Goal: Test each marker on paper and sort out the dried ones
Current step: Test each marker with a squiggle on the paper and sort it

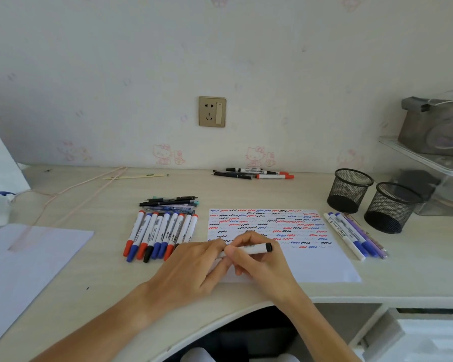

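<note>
Both hands, left (194,267) and right (256,259), grip white black-ended marker (254,249) over squiggle-covered white paper (311,262) on pale desk (115,278)

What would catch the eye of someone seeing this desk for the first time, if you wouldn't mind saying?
First, the test paper at centre, covered in rows of red, blue and black squiggles, with the left hand and right hand holding a black-ended marker over its near edge. Next, the fanned row of markers left of the sheet, and two empty black mesh pen cups to the right.
</note>
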